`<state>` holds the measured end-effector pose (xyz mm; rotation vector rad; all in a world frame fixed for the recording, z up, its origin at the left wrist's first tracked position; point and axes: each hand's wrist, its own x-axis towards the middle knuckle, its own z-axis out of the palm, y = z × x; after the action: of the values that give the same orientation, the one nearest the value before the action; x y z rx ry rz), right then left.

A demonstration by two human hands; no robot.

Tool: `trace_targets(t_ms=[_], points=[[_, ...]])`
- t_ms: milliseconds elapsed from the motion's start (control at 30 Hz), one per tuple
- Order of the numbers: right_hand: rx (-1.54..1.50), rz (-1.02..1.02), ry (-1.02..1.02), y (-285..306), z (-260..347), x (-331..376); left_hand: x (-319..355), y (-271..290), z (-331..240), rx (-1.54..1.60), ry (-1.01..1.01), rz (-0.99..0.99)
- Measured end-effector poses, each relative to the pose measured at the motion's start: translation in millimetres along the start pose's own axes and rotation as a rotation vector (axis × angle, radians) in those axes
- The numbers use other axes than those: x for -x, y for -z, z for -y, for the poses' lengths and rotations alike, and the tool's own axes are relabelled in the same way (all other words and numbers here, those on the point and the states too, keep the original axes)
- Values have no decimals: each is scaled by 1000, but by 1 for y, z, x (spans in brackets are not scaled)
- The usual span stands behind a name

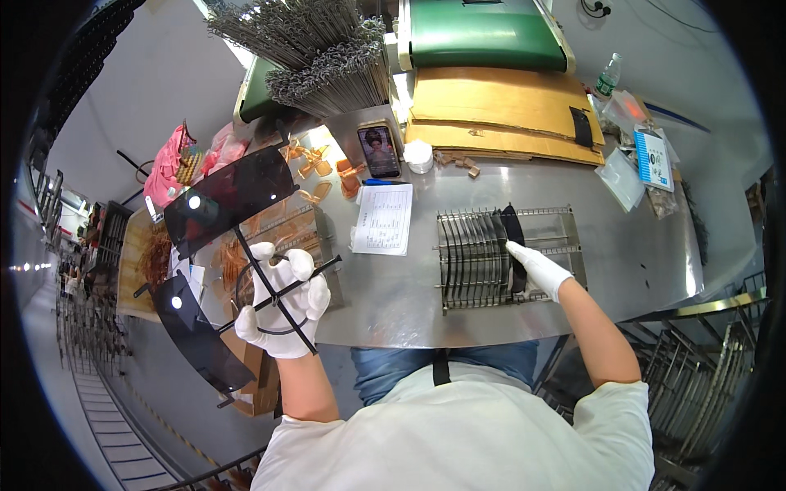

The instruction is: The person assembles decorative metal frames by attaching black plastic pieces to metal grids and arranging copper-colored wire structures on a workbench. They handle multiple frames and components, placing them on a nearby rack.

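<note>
The dark curved blade [514, 245] stands on edge in the wire rack [565, 225], at the right end of a row of similar upright pieces. Its long axis runs from 12 to 6 o'clock. The right hand [536, 270], gloved white, lies at 5 o'clock from the blade, with the fingertips [514, 248] touching its edge. Whether they pinch it or only rest on it cannot be told. This hand is by far the nearer to the rack.

The left hand [282, 307], also gloved, is clamped around a black wire frame [274, 299]: one ring crossed by two straight rods. The longer rod runs from 11 to 5 o'clock. Two dark tinted blades are fixed to the frame, one [229, 196] at 11 o'clock from the hand and one [196, 331] at 8 o'clock. The frame is held over the table's near-left corner, well apart from the rack.

Count: one rack; the row holds roughly eight to ten pieces, exact number not readable. On the steel table [385, 295]: one printed sheet [383, 219] between hand and rack, one phone [378, 151] at 12 o'clock, and scattered amber strips [323, 176] beside it.
</note>
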<state>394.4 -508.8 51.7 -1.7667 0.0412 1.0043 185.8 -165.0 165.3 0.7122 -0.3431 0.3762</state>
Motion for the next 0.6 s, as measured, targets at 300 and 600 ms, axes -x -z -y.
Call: trace_targets(t_ms=[300,600], points=[[1098,-389,320,-21,34,23,0,-4,16,-37,36,-89],[534,-49,820,-86,95,105,14,-16,58,74,812,220]])
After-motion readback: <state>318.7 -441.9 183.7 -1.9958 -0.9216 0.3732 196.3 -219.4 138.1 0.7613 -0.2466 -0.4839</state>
